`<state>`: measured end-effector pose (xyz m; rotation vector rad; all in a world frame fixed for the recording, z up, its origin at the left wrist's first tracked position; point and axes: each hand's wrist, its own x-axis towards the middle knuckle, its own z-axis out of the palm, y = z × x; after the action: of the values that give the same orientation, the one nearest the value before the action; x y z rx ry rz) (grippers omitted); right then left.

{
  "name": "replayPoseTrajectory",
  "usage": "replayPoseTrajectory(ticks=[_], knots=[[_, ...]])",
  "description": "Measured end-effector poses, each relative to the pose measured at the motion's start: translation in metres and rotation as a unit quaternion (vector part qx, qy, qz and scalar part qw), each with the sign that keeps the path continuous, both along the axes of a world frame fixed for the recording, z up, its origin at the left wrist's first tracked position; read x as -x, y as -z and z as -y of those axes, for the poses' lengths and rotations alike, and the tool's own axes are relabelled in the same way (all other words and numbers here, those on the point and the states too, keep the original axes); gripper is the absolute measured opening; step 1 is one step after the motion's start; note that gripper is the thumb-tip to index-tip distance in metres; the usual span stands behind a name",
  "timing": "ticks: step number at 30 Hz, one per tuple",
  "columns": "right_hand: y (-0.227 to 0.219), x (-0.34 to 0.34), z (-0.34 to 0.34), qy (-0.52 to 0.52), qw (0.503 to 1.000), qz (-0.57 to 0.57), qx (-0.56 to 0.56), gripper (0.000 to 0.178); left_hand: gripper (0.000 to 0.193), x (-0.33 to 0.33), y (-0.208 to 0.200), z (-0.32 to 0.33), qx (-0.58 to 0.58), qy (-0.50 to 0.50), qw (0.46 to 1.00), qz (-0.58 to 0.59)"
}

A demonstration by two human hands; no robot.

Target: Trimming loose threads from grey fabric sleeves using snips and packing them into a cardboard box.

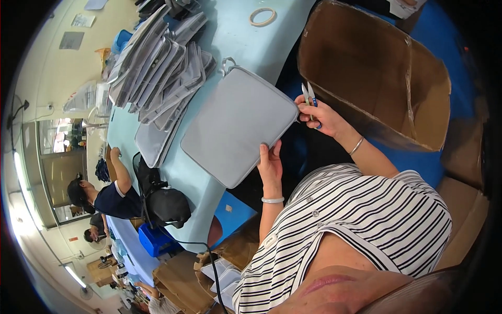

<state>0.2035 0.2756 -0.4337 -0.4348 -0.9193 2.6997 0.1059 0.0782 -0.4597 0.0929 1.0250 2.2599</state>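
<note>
"What's being held?"

"The left hand (271, 165) grips a grey case (238, 125) by its near edge; the right hand (326, 119) holds snips (312, 93) by its right corner."

"And around it?"

"Piled cases (157, 70) left, a tape roll (261, 24) far, an open cardboard box (361, 63) right."

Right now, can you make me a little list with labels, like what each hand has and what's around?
Left hand: holding the near edge of a grey case
Right hand: holding small snips at the case's right corner
Table: light blue
Pile of grey cases: on the table, to the left
Tape roll: beige, on the table's far part
Cardboard box: brown, open, to the right
</note>
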Motion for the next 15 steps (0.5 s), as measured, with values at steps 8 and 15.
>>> replayPoseTrajectory(ticks=[8, 15], knots=[[0.007, -0.006, 0.0, -0.052, 0.998, 0.02, 0.021, 0.018, 0.041, -0.005, 0.003, 0.01, 0.005, 0.022, 0.999, -0.05], [0.014, -0.003, 0.005, 0.052, 0.97, 0.074, -0.226, 0.008, 0.048, -0.008, 0.005, 0.019, 0.038, 0.055, 0.991, -0.114]])
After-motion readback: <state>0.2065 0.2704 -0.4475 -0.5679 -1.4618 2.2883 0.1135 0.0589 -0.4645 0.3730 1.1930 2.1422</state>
